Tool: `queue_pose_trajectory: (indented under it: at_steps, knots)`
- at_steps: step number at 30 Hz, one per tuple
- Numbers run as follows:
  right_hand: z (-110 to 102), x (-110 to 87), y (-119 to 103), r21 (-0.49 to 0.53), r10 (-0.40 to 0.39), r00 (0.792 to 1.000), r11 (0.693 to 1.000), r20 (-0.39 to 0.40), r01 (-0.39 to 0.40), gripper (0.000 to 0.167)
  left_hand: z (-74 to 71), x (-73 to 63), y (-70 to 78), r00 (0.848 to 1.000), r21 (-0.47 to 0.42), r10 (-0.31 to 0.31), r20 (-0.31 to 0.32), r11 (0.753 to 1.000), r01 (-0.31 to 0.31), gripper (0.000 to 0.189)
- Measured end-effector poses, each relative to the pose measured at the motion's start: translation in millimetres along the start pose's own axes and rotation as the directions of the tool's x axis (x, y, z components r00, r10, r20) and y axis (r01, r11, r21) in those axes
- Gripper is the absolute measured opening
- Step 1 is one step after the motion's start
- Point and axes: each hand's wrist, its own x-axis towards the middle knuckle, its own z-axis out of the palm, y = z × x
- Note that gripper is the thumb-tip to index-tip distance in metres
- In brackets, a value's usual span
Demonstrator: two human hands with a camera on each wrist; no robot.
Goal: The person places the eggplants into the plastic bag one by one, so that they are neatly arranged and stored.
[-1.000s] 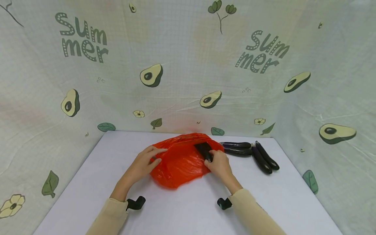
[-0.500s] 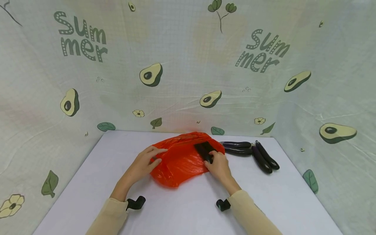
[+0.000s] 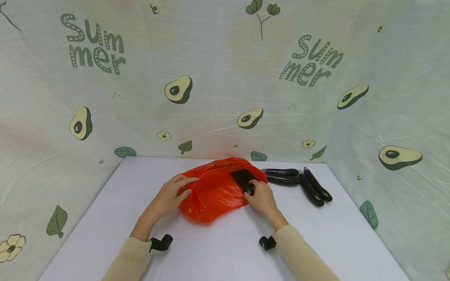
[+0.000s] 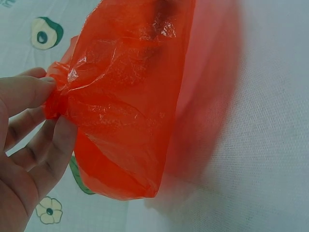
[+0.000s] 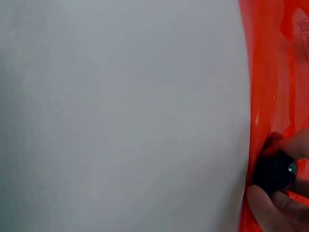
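My left hand (image 3: pixel 170 195) pinches the gathered edge of a red plastic bag (image 4: pixel 125 111) between thumb and fingers, at the bag's left side. The bag lies slack, its mouth facing up toward me. At its right side my right hand (image 3: pixel 261 197) holds the rounded end of a dark eggplant (image 3: pixel 242 182), which lies inside the bag mouth pointing away to the back left. Another dark strip (image 3: pixel 250 174) shows alongside it in the bag. In the right wrist view the glossy black end of the eggplant (image 5: pixel 274 171) sits between thumb and fingers, close to the bag's edge.
Two eggplants (image 3: pixel 283 180) lie side by side right behind the bag, partly hidden by it. Two more eggplants (image 3: pixel 311 189) lie slanted to their right on the white table (image 3: pixel 211 253). A printed cloth (image 3: pixel 211 58) encloses the back and sides.
The dark patch in the bag has widened to the right, with a second dark strip showing beside the held eggplant. Both hands stay nearly in place; the whole view has shifted slightly.
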Motion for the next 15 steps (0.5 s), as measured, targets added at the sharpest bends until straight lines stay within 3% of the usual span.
queue_pose_trajectory:
  at_steps: [15]
  knots:
    - [9.2, 7.4, 1.6, -0.029, 0.021, 0.998, 0.999, -0.054, -0.023, 0.052, 0.8, -0.6, -0.2, 1.000, 0.003, 0.004, -0.009, 1.000, -0.004, 0.045]
